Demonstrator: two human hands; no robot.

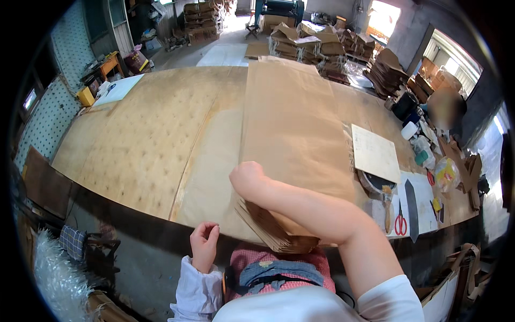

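A tall stack of large brown paper sheets [295,118] lies lengthwise on the wooden table, its near end fanned into many layers [276,232] that bend down over the front edge. My right hand [247,178] is on the left side of the stack near that end, wrist bent, its forearm crossing over the paper; its fingers are turned away and hidden. Off the table's front edge, left of the stack, my left hand [204,246] is curled with thumb and fingers drawn together, and nothing shows in it.
Right of the stack are a white board [376,153] over a round bowl [371,182], a brush [387,208], red-handled scissors [400,222] and a long dark blade [412,209]. A blurred person [446,110] is beyond the table's right side. Paper bundles [311,43] stand behind.
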